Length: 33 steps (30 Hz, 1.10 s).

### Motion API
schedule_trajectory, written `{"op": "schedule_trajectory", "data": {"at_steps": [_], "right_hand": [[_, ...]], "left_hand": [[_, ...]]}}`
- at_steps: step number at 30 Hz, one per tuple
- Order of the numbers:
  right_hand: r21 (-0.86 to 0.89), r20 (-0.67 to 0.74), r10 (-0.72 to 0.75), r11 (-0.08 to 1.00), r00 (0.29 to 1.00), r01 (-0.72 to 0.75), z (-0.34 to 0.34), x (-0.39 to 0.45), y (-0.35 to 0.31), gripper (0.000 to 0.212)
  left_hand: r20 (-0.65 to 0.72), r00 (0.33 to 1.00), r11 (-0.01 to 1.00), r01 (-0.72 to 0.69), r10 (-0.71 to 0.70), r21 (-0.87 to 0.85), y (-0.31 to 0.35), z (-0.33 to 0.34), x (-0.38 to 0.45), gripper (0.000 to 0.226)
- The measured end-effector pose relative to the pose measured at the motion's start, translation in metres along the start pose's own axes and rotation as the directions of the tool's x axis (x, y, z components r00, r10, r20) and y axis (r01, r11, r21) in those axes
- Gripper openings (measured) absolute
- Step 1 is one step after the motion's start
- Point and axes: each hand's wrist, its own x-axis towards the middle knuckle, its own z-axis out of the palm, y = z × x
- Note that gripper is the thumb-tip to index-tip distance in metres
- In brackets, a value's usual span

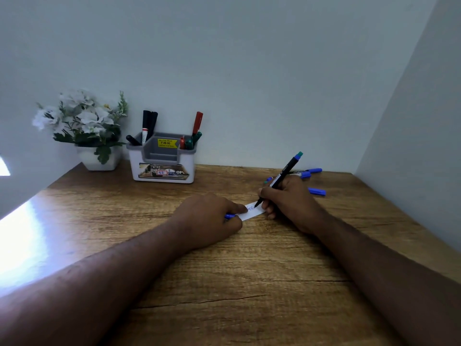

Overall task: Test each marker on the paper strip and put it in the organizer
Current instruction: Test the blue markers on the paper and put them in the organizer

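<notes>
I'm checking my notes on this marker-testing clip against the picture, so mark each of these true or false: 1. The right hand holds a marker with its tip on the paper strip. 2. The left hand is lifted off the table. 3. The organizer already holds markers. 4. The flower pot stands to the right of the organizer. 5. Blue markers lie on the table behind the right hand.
1. True: the right hand holds the marker tip-down on the paper strip.
2. False: the left hand rests on the table, pinning the strip and gripping a blue cap.
3. True: the organizer holds black, red and green markers.
4. False: the flower pot stands left of it.
5. True: blue markers lie there.
</notes>
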Motion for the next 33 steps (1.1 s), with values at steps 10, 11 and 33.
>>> {"op": "schedule_trajectory", "data": {"at_steps": [10,11,33], "right_hand": [[-0.038,0.0,-0.035,0.999,0.999,0.035,0.0007,-0.0027,-0.0009,0.018],[-0.064,0.031,-0.055,0.996,0.998,0.056,0.0014,-0.004,-0.0011,0.019],[0.073,-0.057,-0.056,0.995,0.997,0.06,0.001,-0.0016,0.0033,0.02]], "left_hand": [[-0.006,1.0,1.0,-0.011,0.011,-0.002,0.0003,-0.0006,0.0002,0.043],[-0.005,1.0,1.0,-0.012,0.012,-0.006,0.0004,-0.0007,0.0001,0.043],[-0.06,0.998,0.99,-0.015,0.007,-0.138,-0.0005,0.0013,-0.0068,0.045]]}}
